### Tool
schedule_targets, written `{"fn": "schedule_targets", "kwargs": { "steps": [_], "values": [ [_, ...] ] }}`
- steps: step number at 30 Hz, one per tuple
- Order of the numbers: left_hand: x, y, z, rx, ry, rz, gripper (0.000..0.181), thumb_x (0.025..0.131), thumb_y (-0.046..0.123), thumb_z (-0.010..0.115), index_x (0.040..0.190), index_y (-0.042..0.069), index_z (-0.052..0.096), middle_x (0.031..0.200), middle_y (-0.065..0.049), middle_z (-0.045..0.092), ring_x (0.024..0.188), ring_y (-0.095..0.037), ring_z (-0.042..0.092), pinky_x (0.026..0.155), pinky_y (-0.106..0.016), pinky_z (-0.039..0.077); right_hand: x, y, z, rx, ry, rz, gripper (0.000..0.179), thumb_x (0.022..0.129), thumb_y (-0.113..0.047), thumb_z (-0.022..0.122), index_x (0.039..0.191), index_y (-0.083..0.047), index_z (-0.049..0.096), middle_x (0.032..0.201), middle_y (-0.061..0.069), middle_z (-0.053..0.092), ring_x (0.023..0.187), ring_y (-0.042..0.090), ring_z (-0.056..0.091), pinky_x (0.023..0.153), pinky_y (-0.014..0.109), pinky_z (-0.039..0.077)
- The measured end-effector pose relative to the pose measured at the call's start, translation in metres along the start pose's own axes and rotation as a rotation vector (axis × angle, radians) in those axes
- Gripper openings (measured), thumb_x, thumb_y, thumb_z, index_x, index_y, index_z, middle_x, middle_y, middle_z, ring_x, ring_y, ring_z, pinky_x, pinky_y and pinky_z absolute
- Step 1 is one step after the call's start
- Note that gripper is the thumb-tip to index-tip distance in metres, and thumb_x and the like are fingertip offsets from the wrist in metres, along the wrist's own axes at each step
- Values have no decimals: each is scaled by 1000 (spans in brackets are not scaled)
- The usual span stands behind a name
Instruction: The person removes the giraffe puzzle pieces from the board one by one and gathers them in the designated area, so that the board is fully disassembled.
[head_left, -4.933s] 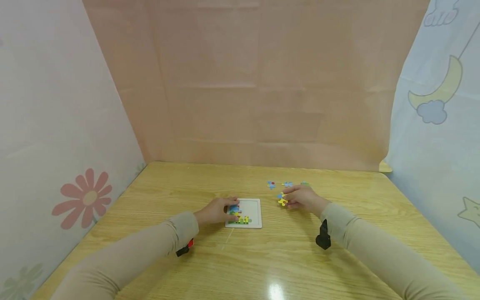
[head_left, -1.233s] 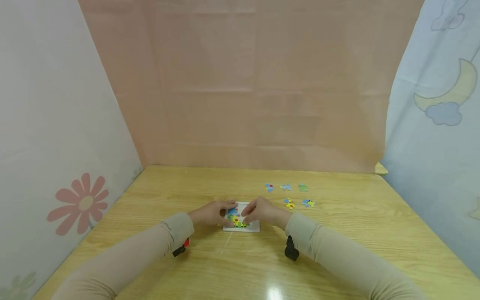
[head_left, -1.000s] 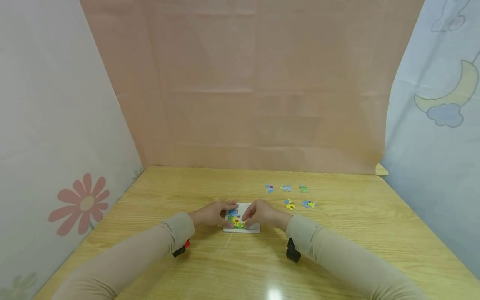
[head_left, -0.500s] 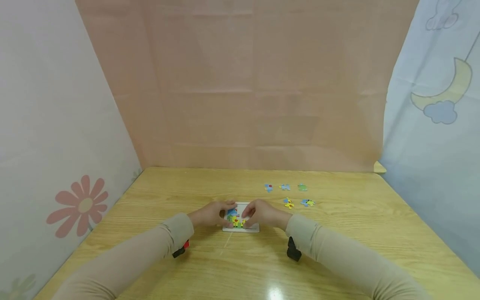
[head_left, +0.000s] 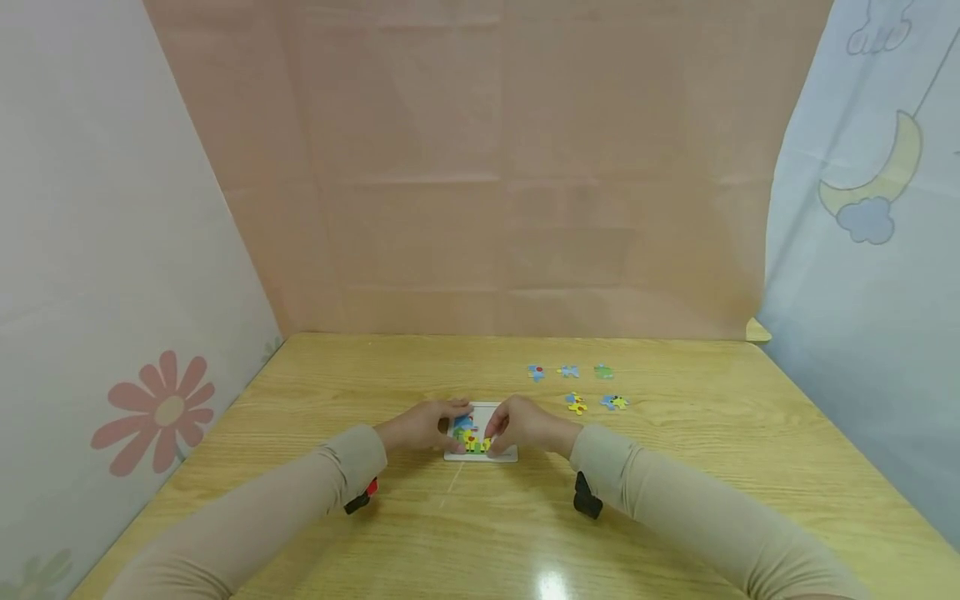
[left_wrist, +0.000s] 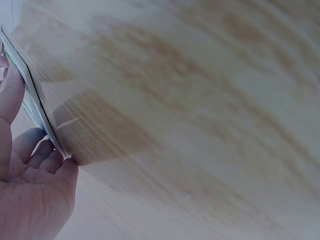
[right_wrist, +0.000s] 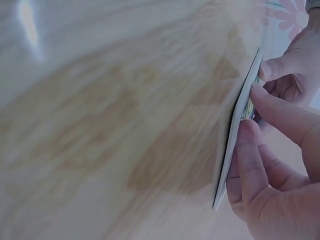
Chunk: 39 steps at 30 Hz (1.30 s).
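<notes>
A small white jigsaw board (head_left: 482, 410) lies on the table in the head view, its left and lower parts filled with blue, green and yellow pieces. My left hand (head_left: 418, 427) holds the board at its left side, thumb near the front edge and fingers toward the back. Over the board's right half, my right hand (head_left: 528, 428) pinches a puzzle piece (head_left: 487, 444) low on the board; the fingers hide most of it. In the right wrist view, my right hand's thumb and fingertips meet the board's face. The left wrist view shows my left hand (left_wrist: 37, 195) at the board's edge.
Several loose pieces lie behind and right of the board: a blue one with red (head_left: 536, 372), a light blue one (head_left: 569, 372), a green one (head_left: 603, 372), a yellow one (head_left: 577, 404) and a blue-yellow one (head_left: 615, 402). A brown sheet (head_left: 487, 167) stands behind the wooden table (head_left: 675, 450).
My right hand has come from the loose pieces leftward to the board, and more yellow shows there. Over the last second it stays in place with slight finger movement. My left hand keeps its hold.
</notes>
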<state>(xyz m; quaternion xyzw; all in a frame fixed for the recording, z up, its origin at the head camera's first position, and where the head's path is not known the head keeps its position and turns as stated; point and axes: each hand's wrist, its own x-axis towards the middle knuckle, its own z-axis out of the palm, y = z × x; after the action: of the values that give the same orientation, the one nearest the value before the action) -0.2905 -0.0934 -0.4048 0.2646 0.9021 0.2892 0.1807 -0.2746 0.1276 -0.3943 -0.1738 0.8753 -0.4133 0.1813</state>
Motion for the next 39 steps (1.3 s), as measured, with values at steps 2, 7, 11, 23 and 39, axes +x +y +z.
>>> {"fn": "schedule_targets", "kwargs": {
  "steps": [2, 7, 11, 23, 39],
  "values": [
    [0, 0, 0, -2, -1, 1, 74, 83, 24, 76, 148, 15, 41, 159, -2, 27, 148, -30, 21, 119, -51, 22, 0, 0, 0, -3, -3, 1, 17, 72, -2, 83, 85, -2, 71, 78, 3, 62, 73, 13, 51, 64, 23, 45],
    [-2, 2, 0, -3, -4, -1, 73, 83, 24, 76, 148, 15, 41, 159, -3, 27, 148, -31, 21, 119, -51, 22, -2, -1, -1, -28, -8, -10, 13, 74, -1, 81, 84, -4, 71, 79, 1, 63, 73, 13, 53, 64, 22, 46],
    [-2, 2, 0, 5, -6, -1, 73, 84, 24, 75, 148, 15, 41, 159, -2, 27, 148, -30, 21, 119, -51, 22, -3, -2, -1, -26, 1, -2, 11, 76, -2, 79, 82, -6, 71, 80, 1, 64, 73, 12, 54, 65, 22, 46],
    [-1, 5, 2, -19, -16, -15, 74, 83, 27, 76, 148, 17, 41, 160, 0, 27, 148, -30, 20, 119, -52, 22, -3, 1, 2, 152, 27, 50, 9, 83, -3, 73, 91, 1, 72, 82, 7, 72, 65, 10, 60, 61, 26, 55],
    [0, 10, 2, 48, -24, -17, 74, 84, 30, 75, 148, 17, 41, 159, -1, 29, 148, -31, 22, 119, -52, 22, -11, 15, -22, 404, 28, 127, 20, 94, -2, 59, 112, 4, 67, 112, 12, 66, 78, 15, 68, 76, 31, 59]
  ]
}}
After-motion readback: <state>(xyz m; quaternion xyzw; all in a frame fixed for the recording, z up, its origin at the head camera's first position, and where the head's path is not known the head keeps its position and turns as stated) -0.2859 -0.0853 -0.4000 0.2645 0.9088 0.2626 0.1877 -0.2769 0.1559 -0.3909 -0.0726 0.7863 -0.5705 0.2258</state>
